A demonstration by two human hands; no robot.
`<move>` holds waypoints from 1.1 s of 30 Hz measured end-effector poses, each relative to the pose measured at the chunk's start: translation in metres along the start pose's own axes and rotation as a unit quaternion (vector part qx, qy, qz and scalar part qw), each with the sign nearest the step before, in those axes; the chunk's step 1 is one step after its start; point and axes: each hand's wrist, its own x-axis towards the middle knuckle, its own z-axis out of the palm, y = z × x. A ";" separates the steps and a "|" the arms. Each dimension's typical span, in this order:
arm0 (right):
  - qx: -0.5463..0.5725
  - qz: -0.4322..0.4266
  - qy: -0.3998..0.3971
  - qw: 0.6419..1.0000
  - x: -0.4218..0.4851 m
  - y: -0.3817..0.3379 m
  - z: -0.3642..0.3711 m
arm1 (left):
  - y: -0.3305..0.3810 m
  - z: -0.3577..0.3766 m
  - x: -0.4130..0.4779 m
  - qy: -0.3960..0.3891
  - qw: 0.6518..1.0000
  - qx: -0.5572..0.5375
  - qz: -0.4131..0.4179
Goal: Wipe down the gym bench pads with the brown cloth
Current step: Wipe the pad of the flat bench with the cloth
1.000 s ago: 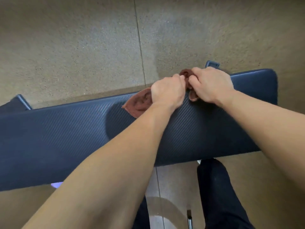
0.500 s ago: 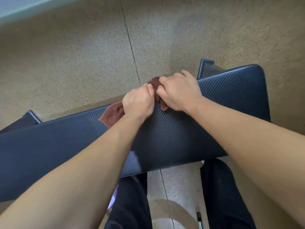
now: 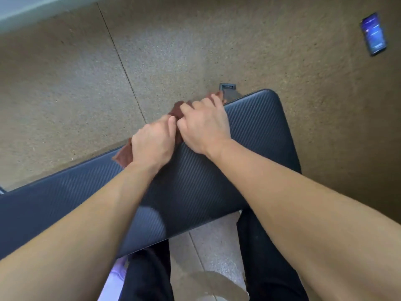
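The brown cloth (image 3: 124, 153) lies bunched along the far edge of the bench pad (image 3: 249, 148), mostly covered by the two hands pressed down on it. One corner of it pokes out flat past the left hand (image 3: 153, 142), on the pad's far edge; a crumpled fold rises between the two thumbs, and a small scrap shows beyond the right hand's fingertips (image 3: 213, 98), close to the pad's far corner. The left hand is curled closed over the cloth, knuckles up, its thumb laid against the right thumb. The right hand (image 3: 204, 127) lies flatter, fingers bent forward over the cloth; it seems to clamp the fabric under the palm, though the fingers' undersides are hidden. The cloth looks soft and napped, like thin towelling.

The pad is a long dark blue-black cushion with rounded corners, its skin printed in a fine diagonal weave like carbon fibre. A dark metal frame end (image 3: 227, 86) juts out just beyond the pad's far corner. Beneath is a speckled tan floor (image 3: 76, 88) crossed by a thin dark seam. A phone (image 3: 373, 34) with a lit screen lies on the floor, well apart at upper right. Dark trouser legs (image 3: 267, 257) show below the pad's near edge.
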 end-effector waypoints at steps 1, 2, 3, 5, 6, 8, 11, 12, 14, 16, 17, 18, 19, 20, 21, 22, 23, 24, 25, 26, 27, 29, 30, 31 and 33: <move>0.025 -0.012 -0.003 1.000 -0.001 -0.008 0.002 | -0.007 -0.003 -0.005 0.001 1.000 -0.001 -0.012; 0.043 -0.023 -0.002 0.999 -0.001 -0.009 0.003 | -0.007 -0.003 -0.007 0.000 1.000 -0.006 -0.023; 0.051 -0.036 0.002 0.998 -0.001 -0.002 0.003 | -0.001 -0.003 -0.006 -0.001 0.999 -0.012 -0.036; 0.047 -0.065 0.026 0.996 -0.001 0.028 0.006 | 0.023 0.002 -0.001 0.012 0.998 -0.017 -0.058; 0.044 -0.068 0.039 0.996 0.000 0.048 0.006 | 0.040 0.006 0.002 0.022 0.998 -0.019 -0.058; 0.031 -0.050 0.065 0.996 0.001 0.090 0.003 | 0.083 0.017 0.010 0.037 0.998 -0.024 -0.044; 0.041 0.011 0.101 0.994 -0.003 0.144 -0.001 | 0.147 0.032 0.025 0.061 0.998 -0.014 -0.011; 0.067 0.043 0.100 0.992 -0.007 0.156 -0.002 | 0.163 0.035 0.030 0.066 0.998 -0.016 0.005; 0.174 0.112 0.071 0.976 -0.020 0.175 0.003 | 0.188 0.044 0.039 0.064 0.996 -0.027 0.056; 0.274 0.160 0.044 0.947 -0.044 0.187 0.013 | 0.202 0.053 0.044 0.069 0.986 -0.004 0.153; 0.305 0.181 0.033 0.935 -0.061 0.189 0.019 | 0.206 0.058 0.044 0.075 0.974 0.035 0.212; 0.326 0.200 0.026 0.923 -0.080 0.190 0.027 | 0.207 0.062 0.044 0.078 0.956 0.085 0.270; 0.344 0.220 0.023 0.912 -0.100 0.189 0.034 | 0.207 0.065 0.042 0.077 0.933 0.136 0.325; 0.363 0.241 0.022 0.900 -0.118 0.187 0.041 | 0.207 0.068 0.040 0.067 0.906 0.179 0.378; 0.379 0.263 0.022 0.887 -0.135 0.185 0.047 | 0.207 0.070 0.037 0.052 0.875 0.208 0.434; 0.388 0.282 0.026 0.877 -0.147 0.182 0.051 | 0.207 0.070 0.034 0.035 0.844 0.221 0.488; 0.391 0.301 0.032 0.869 -0.154 0.180 0.054 | 0.207 0.069 0.033 0.017 0.815 0.222 0.534; 0.391 0.319 0.037 0.862 -0.156 0.178 0.053 | 0.207 0.065 0.035 0.002 0.796 0.221 0.564; 0.391 0.336 0.042 0.856 -0.149 0.176 0.050 | 0.208 0.060 0.042 -0.008 0.785 0.225 0.577; 0.393 0.349 0.043 0.850 -0.135 0.175 0.045 | 0.209 0.054 0.051 -0.016 0.787 0.230 0.573; 0.392 0.358 0.042 0.846 -0.117 0.173 0.039 | 0.208 0.047 0.060 -0.019 0.799 0.236 0.553; 0.401 0.360 0.040 0.841 -0.079 0.175 0.030 | 0.210 0.037 0.075 -0.030 0.852 0.211 0.479; 0.410 0.360 0.042 0.837 -0.064 0.177 0.026 | 0.211 0.036 0.080 -0.040 0.879 0.189 0.437; 0.418 0.356 0.049 0.834 -0.055 0.179 0.026 | 0.212 0.038 0.082 -0.044 0.897 0.174 0.404; 0.412 0.343 0.050 0.843 -0.060 0.181 0.030 | 0.217 0.045 0.077 -0.027 0.903 0.187 0.385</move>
